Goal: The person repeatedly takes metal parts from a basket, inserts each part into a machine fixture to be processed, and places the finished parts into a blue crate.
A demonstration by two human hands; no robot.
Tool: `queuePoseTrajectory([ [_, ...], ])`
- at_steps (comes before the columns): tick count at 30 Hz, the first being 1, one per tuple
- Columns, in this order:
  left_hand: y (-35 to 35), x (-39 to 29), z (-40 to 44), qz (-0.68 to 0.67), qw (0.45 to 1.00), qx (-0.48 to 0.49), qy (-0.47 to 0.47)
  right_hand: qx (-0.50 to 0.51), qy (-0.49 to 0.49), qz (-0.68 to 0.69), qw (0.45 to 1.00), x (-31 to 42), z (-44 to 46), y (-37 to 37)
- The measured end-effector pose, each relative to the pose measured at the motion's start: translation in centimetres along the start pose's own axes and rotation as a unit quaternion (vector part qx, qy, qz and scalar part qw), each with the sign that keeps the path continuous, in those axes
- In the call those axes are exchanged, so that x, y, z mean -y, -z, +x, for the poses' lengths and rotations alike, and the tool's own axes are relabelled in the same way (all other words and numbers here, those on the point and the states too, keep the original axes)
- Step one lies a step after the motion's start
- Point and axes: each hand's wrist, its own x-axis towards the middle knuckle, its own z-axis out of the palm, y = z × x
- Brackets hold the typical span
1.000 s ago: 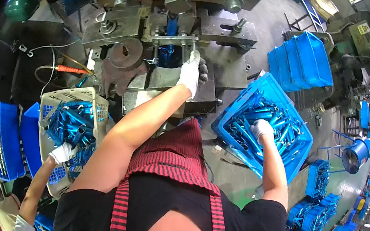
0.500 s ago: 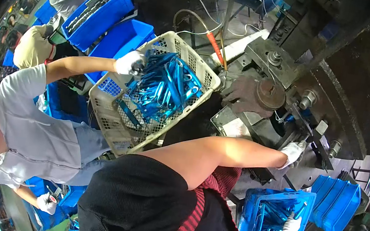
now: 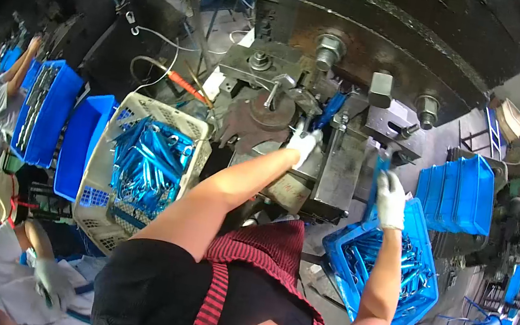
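Look, a long blue piece (image 3: pixel 376 188) is in the person's right hand (image 3: pixel 391 201), with the fingers closed on it, by the top edge of a blue bin (image 3: pixel 423 233) with lots more inside. Well apart from that hand, the left hand (image 3: pixel 304 145) is at the big machine (image 3: pixel 422 42), near another blue piece (image 3: pixel 331 110); I can't tell if it grips anything. Farther left, a pale basket (image 3: pixel 169 116) holds a shiny blue heap (image 3: pixel 150 162).

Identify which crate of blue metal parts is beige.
The perforated crate left of the left hand; the others, including the right-side crate below the right hand, are blue.
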Motion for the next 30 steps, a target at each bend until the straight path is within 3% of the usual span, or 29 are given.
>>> queuePoseTrajectory([
  [1,-0.6,0.0,2.7,0.010,1.000,0.006,0.006,0.007,0.020,0.046,0.999,1.2,0.5,-0.7],
  [3,-1.2,-1.1,4.6,0.192,0.980,0.009,-0.054,-0.011,0.016,0.060,0.998,1.7,1.9,-2.8],
  [4,-1.8,-0.2,4.7,0.202,0.975,-0.042,-0.085,-0.022,0.029,0.066,0.997,2.9,2.2,-3.1],
  [5,-1.3,0.9,4.8,0.179,0.977,-0.016,-0.113,-0.032,0.044,0.073,0.996,3.8,2.5,-3.1],
  [7,-1.8,-1.7,-0.4,0.162,0.972,-0.080,-0.148,-0.049,0.044,0.077,0.995,3.3,4.3,-4.3],
  [8,-1.5,1.6,2.5,0.186,0.953,-0.089,-0.223,-0.052,0.050,0.080,0.994,3.7,4.9,-4.7],
  [11,-1.2,-1.3,-5.5,0.070,0.994,-0.028,-0.081,-0.042,0.075,0.078,0.993,5.1,6.5,-6.3],
  [13,-0.4,-0.3,-7.8,-0.082,0.992,0.049,-0.088,-0.037,0.095,0.076,0.992,6.1,7.7,-7.4],
  [15,1.8,-1.6,-12.4,-0.112,0.991,0.040,-0.054,-0.037,0.078,0.093,0.992,6.8,8.3,-8.3],
  [17,5.5,0.7,-13.7,-0.096,0.992,-0.037,-0.069,-0.051,0.081,0.076,0.993,6.8,9.1,-9.0],
  [19,9.3,0.4,-15.4,-0.313,0.935,-0.057,-0.154,-0.035,0.072,0.030,0.996,6.7,9.5,-9.7],
  [21,10.6,-3.7,-17.5,-0.466,0.876,-0.096,-0.081,-0.001,0.029,0.084,0.996,6.7,9.7,-10.5],
  [22,11.2,-3.9,-17.2,-0.444,0.887,-0.062,-0.109,0.001,0.031,0.082,0.996,6.6,9.8,-10.9],
  [25,12.7,-5.8,-13.4,-0.445,0.867,0.219,-0.048,0.006,0.047,0.077,0.996,6.7,10.1,-11.3],
  [27,11.3,-9.4,-12.2,-0.310,0.940,0.143,-0.015,0.008,0.065,0.077,0.995,7.1,10.1,-11.2],
  [30,10.1,-11.0,-9.6,-0.323,0.934,0.150,0.031,-0.057,0.070,0.019,0.996,7.2,10.3,-12.0],
])
